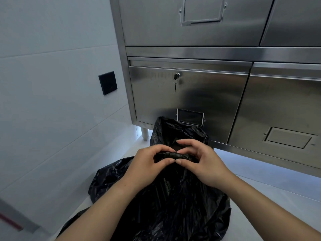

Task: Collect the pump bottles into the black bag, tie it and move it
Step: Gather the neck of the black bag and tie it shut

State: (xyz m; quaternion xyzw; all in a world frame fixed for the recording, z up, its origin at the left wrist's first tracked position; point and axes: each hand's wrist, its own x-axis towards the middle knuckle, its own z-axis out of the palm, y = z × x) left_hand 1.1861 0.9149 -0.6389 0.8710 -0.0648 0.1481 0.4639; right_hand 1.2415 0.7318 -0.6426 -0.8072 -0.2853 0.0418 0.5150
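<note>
Black bag's (pixel 173 197) twisted neck between left hand (pixel 147 160) and right hand (pixel 201 162) grips.

black bag (pixel 173 206): contents hidden, base cut off | key (pixel 175 86): too small to read

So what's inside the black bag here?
Nothing shows: the black bag is opaque, and the left hand and right hand pinch its twisted neck shut. Any contents stay hidden.
</note>
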